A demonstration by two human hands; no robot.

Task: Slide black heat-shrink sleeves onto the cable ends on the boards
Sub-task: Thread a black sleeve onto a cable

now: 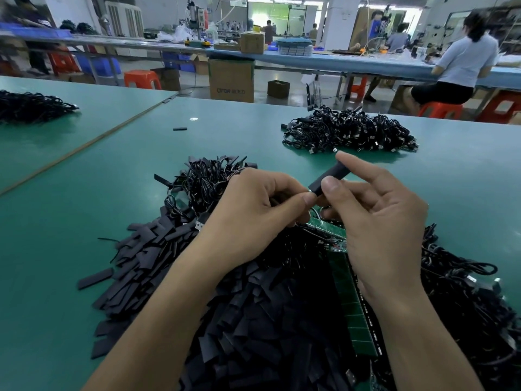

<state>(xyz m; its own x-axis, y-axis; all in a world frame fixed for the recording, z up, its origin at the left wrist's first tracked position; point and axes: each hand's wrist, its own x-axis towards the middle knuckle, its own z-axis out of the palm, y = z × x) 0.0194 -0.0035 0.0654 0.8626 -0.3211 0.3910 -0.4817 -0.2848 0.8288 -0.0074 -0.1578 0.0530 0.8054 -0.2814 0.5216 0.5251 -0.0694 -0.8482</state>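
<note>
My right hand (pixel 375 221) pinches a black heat-shrink sleeve (pixel 328 176) between thumb and forefinger, tilted up to the right. My left hand (pixel 253 210) pinches something small at the sleeve's lower end; the cable end there is hidden by my fingers. A green circuit board (pixel 332 235) with thin wires lies under both hands, and a green board strip (pixel 352 306) runs toward me. A large heap of loose black sleeves (pixel 174 263) fills the near table. A tangle of black cables (pixel 205 179) lies just beyond my left hand.
A pile of black USB cables (pixel 349 131) sits at the back right of the green table (pixel 84 207), another cable pile (pixel 31 105) at far left, more cables (pixel 465 292) at right. One stray sleeve (pixel 180 128) lies mid-table. A person on a red stool (pixel 462 60) works at the far bench.
</note>
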